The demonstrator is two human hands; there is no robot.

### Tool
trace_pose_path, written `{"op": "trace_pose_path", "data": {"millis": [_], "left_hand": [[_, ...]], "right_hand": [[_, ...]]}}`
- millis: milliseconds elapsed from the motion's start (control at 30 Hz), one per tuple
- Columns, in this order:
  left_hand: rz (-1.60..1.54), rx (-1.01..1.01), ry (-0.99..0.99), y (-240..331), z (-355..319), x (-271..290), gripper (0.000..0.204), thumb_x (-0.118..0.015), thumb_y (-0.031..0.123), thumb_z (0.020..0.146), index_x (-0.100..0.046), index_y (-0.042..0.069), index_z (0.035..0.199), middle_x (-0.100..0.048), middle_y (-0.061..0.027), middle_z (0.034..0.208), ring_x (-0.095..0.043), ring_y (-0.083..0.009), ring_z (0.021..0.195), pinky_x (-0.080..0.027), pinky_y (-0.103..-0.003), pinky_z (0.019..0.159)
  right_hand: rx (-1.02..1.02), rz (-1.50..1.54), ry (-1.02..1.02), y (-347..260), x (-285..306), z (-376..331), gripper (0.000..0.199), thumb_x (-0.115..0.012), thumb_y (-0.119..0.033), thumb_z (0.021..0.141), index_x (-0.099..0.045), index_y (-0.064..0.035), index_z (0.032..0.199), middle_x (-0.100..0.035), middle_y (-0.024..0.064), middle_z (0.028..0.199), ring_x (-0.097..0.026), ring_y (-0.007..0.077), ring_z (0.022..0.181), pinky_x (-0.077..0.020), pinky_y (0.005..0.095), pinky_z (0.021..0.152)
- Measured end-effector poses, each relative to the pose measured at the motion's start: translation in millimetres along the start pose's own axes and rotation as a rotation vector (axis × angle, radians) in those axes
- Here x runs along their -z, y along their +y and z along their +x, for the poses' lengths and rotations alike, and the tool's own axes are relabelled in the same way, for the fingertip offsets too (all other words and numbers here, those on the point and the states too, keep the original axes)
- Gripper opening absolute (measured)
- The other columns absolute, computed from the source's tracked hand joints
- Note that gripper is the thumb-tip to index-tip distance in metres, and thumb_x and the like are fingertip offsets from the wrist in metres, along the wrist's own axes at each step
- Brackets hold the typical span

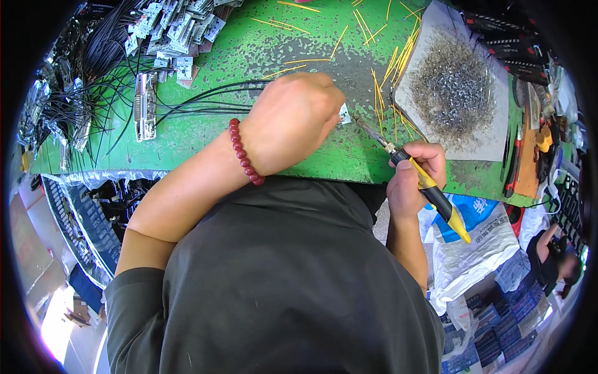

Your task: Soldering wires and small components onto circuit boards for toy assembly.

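My left hand (296, 118), with a red bead bracelet (238, 149) at its wrist, is closed over the green bench. A small white circuit board (344, 114) sticks out past its fingertips; the fingers themselves are mostly hidden under the back of the hand. Several black wires (202, 103) run from a shiny metal strip (145, 106) to this hand. In my right hand (416, 174) is a yellow-and-black soldering iron (436, 198), gripped like a pen. Its tip (361, 123) points up and left, just right of the board; whether they touch I cannot tell.
Yellow solder sticks (380, 93) lie scattered over the green bench (243, 47). At right rests a pale slab (408, 87) heaped with grey solder debris. Circuit boards (180, 31) and black wires pile up at far left. Hand tools (516, 156) line the right edge. Another person (551, 262) is at lower right.
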State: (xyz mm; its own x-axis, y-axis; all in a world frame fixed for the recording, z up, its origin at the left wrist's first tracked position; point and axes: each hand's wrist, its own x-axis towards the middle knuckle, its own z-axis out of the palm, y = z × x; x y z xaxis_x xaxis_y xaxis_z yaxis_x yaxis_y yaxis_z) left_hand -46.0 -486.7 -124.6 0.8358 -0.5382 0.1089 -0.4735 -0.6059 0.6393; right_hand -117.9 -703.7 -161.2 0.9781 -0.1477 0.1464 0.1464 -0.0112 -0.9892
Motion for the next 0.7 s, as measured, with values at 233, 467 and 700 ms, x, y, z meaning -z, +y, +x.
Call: {"op": "trace_pose_path", "data": {"millis": [233, 467, 700], "left_hand": [[0.033, -0.017, -0.023, 0, 1, 1, 0.008, -0.064, 0.005, 0.074, -0.057, 0.001, 0.074, -0.057, -0.0125, 0.078, -0.058, -0.0330, 0.074, -0.048, -0.040, 0.064], [0.158, -0.263, 0.197, 5, -21, 4, 0.020, -0.069, 0.005, 0.064, -0.066, 0.007, 0.083, -0.058, -0.0030, 0.088, -0.057, -0.0209, 0.082, -0.045, -0.036, 0.069], [0.287, -0.267, 0.146, 7, -26, -6, 0.027, -0.064, 0.010, 0.065, -0.069, 0.007, 0.092, -0.059, -0.0019, 0.089, -0.057, -0.0178, 0.081, -0.043, -0.031, 0.068]], "right_hand": [[-0.014, -0.017, 0.008, -1, 0, -1, 0.023, -0.062, -0.011, 0.078, -0.052, 0.0021, 0.093, -0.055, 0.0082, 0.080, -0.054, 0.0120, 0.062, -0.0456, 0.0225, 0.059], [-0.039, -0.006, 0.012, -12, 2, -12, 0.029, -0.068, -0.017, 0.080, -0.050, -0.0005, 0.095, -0.054, 0.0062, 0.082, -0.050, 0.0092, 0.065, -0.0418, 0.0221, 0.061], [0.010, 0.034, 0.012, -10, -1, -12, 0.030, -0.071, -0.019, 0.082, -0.050, -0.0023, 0.097, -0.051, 0.0029, 0.080, -0.042, 0.0067, 0.066, -0.0336, 0.0211, 0.060]]}}
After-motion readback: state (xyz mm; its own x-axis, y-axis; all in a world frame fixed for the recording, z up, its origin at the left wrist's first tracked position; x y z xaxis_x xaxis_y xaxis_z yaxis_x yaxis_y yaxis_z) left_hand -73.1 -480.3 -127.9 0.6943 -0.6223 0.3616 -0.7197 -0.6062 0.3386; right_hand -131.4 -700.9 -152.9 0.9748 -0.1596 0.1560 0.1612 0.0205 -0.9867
